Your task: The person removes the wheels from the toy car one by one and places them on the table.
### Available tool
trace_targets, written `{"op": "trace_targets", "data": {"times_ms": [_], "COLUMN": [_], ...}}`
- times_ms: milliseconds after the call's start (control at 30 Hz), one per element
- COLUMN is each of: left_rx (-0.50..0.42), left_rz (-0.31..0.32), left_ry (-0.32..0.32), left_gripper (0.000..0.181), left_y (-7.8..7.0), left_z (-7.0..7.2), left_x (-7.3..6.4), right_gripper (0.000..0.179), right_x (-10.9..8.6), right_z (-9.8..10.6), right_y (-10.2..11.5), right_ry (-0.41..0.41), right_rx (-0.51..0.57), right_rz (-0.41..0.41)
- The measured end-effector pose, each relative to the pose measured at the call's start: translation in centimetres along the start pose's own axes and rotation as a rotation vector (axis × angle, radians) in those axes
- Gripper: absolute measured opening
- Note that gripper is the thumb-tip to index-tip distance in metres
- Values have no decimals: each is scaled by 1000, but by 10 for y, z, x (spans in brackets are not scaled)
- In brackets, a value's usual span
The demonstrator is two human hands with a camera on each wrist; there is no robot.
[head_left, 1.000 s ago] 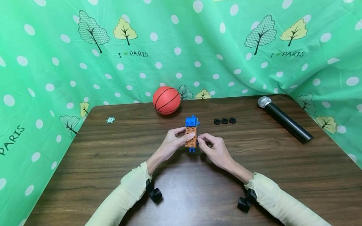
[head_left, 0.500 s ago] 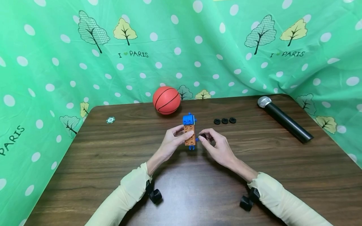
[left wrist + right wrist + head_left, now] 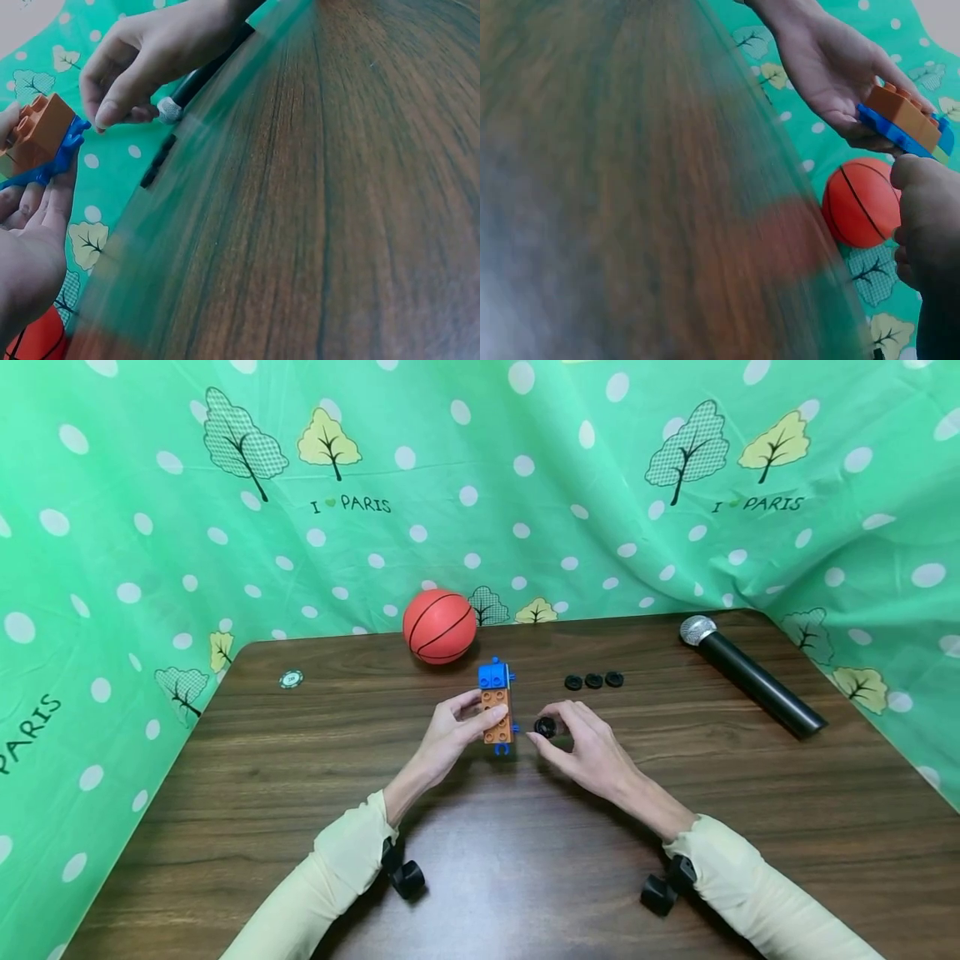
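My left hand (image 3: 447, 735) grips a toy vehicle of building bricks (image 3: 493, 697), thumb on top and fingers beneath. It has an orange studded block, a blue block at its far end and a blue base with small pegs and a hook. Just to its right, my right hand (image 3: 595, 750) holds a small black toy wheel (image 3: 545, 727) at its fingertips, apart from the vehicle. In the left wrist view, a blue peg on the base (image 3: 71, 139) points toward the right hand (image 3: 142, 67). The wheel is hidden in the right wrist view.
Three more black wheels (image 3: 594, 681) lie in a row on the wooden table (image 3: 300, 793). A red mini basketball (image 3: 440, 627) sits at the back edge, a microphone (image 3: 757, 681) at the right, a poker chip (image 3: 291, 679) at the left. Behind hangs a green curtain (image 3: 495, 485).
My right hand has drawn away from the vehicle's side to the right, and the black wheel now shows at its fingertips. My left hand has shifted the vehicle slightly left and away.
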State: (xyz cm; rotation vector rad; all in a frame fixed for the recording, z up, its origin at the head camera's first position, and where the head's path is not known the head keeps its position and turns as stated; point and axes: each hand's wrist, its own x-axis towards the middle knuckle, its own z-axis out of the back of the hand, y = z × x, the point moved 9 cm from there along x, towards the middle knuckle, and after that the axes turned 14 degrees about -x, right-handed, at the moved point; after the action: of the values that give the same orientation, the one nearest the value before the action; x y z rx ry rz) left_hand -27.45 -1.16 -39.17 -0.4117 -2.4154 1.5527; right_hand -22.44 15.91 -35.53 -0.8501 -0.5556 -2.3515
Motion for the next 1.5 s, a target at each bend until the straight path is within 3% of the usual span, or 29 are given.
{"op": "trace_targets", "data": {"times_ms": [200,533,1000,1500], "left_rx": [22,114,82,104], "left_rz": [2,-26,-35,-26], "left_ry": [-6,-10,-18,-37], "left_gripper": [48,50,41,40], "left_y": [2,-1,-3,0], "left_z": [2,3,4,8], "left_x": [0,0,0,1], "right_gripper": [27,26,29,27], "right_x": [-1,-1,-4,-10], "right_z": [0,3,15,28], "right_y": [-3,-15,-34,-73], "right_ry": [35,59,16,31], "right_rx": [-68,-77,-107,-171], "right_rz": [41,5,-22,-153]}}
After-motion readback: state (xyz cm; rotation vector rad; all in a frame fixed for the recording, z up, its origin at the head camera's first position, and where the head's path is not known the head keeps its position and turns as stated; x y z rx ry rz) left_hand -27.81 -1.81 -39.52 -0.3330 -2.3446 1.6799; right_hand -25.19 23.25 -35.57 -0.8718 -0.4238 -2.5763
